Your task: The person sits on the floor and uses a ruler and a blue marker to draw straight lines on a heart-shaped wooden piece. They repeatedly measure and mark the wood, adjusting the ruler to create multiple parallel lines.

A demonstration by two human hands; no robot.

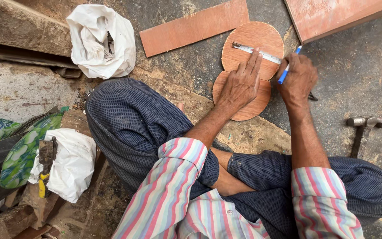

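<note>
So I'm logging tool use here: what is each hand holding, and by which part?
Right hand grips a blue pen by its lower barrel. Left hand holds nothing; its fingers press a tape measure flat on the wooden disc.

The rough concrete floor [359, 75], dusted with sawdust, carries two round plywood discs [253, 48], one overlapping the other, a plywood strip [191, 28] just beside them, a hammer [364, 126] and a crumpled white bag [100, 40].
</note>
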